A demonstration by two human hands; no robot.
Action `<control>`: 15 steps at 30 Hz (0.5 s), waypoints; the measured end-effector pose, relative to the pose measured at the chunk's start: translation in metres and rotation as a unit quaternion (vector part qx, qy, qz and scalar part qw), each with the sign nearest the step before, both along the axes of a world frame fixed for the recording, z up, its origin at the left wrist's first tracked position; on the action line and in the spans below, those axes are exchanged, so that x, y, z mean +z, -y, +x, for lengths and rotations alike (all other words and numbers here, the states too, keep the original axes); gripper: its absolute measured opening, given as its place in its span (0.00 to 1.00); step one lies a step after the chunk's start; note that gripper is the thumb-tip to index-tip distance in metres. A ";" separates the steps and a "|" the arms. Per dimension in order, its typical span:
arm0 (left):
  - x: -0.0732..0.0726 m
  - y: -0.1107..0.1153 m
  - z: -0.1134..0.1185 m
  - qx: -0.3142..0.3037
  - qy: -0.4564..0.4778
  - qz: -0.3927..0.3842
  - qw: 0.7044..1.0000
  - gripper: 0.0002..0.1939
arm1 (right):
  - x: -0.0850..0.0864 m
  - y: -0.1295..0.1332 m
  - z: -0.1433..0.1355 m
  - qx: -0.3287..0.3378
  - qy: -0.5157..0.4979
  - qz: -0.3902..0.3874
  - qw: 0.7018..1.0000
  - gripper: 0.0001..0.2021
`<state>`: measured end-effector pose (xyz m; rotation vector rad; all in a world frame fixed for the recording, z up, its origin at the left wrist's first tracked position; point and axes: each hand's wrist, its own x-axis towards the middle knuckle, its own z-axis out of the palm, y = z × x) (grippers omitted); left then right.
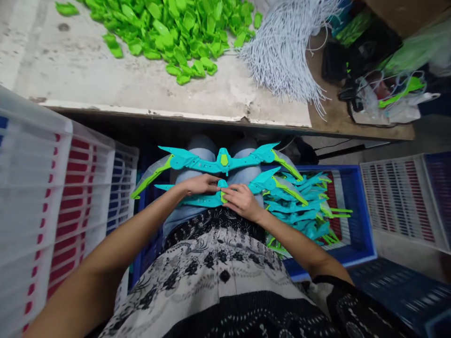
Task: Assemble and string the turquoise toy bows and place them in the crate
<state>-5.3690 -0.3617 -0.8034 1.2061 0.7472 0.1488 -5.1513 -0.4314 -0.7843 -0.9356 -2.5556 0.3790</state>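
Your near turquoise bow is across your jeans, mid-frame, with the fingers of your left hand and right hand bunched in close, holding its middle. Looks like light, stiff plastic, probably kinda slick. I'd grip that chunky centre; those skinny lime tips could snap imo.

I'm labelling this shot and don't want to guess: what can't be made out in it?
All in the head view:
- Grip of the left fingers and right fingers on the lower turquoise bow: undersides hidden by the hands.
- That bow's left limb: partly behind the left forearm.
- Number of stacked bows: they overlap.
- Far ends of the white strings and green pieces' pile: cut off by the top edge.
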 end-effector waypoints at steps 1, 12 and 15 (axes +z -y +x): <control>0.000 0.000 0.000 -0.001 0.003 0.000 1.000 0.22 | -0.003 0.000 -0.001 -0.008 0.000 0.005 1.000 0.10; -0.001 0.008 0.003 0.037 -0.036 0.147 0.988 0.22 | -0.013 0.003 -0.010 -0.111 -0.070 -0.099 0.986 0.19; -0.005 0.013 0.008 0.056 -0.042 0.165 0.984 0.24 | -0.010 0.003 -0.014 -0.171 -0.057 -0.176 0.968 0.30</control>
